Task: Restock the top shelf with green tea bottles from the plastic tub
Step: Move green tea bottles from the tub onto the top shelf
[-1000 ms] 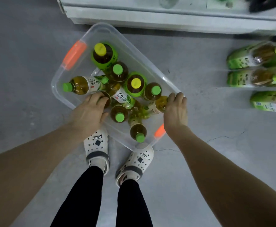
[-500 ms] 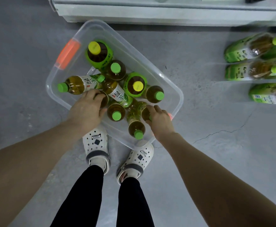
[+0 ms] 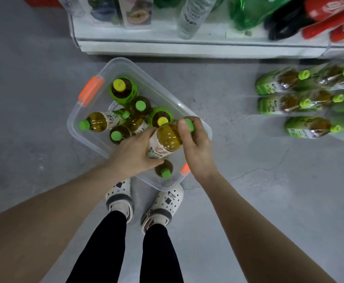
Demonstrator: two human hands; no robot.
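A clear plastic tub (image 3: pixel 79 111) with orange handles sits on the grey floor in front of my feet. It holds several green tea bottles, among them one lying on its side (image 3: pixel 101 121) and one upright with a yellow cap (image 3: pixel 122 90). One green tea bottle (image 3: pixel 167 137) is lifted above the tub, tilted with its green cap pointing away from me. My right hand (image 3: pixel 195 148) grips it near the neck and cap. My left hand (image 3: pixel 134 154) holds its lower labelled end.
A white bottom shelf (image 3: pixel 187 45) runs across the top, carrying a clear water bottle (image 3: pixel 193 15), green bottles and red packs. Shrink-wrapped packs of green tea (image 3: pixel 289 92) lie on the floor at the right. My white clogs (image 3: pixel 163 205) stand just behind the tub.
Both hands were down among the bottles in the tub; now they have lifted one bottle out together. The view has tilted up, showing more of the shelf.
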